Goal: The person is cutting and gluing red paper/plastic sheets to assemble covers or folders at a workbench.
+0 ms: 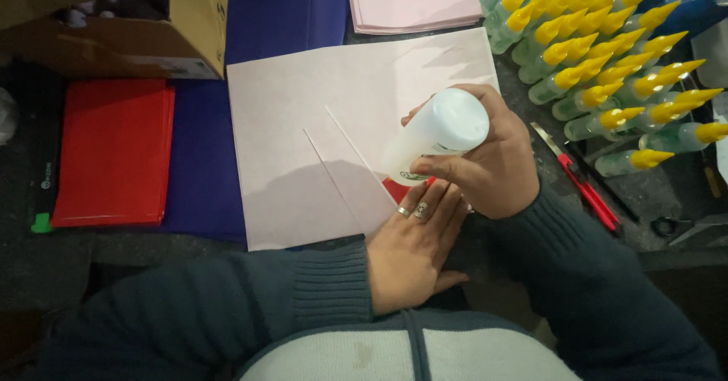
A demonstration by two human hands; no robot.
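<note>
Head view: right hand [493, 161] grips glue bottle [440, 134] above flat left hand [413, 252].

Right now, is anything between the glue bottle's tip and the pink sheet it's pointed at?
Nothing visible. The right hand tilts the white glue bottle down onto the pink sheet; the left hand lies flat just below the tip, not under it.

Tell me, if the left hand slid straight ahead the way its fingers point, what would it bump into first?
The left hand lies flat, fingers pointing up and right. First in that line is probably the white glue bottle held tilted in the right hand, right above its fingertips, though the heights are hard to judge; the pink sheet lies beneath.
</note>
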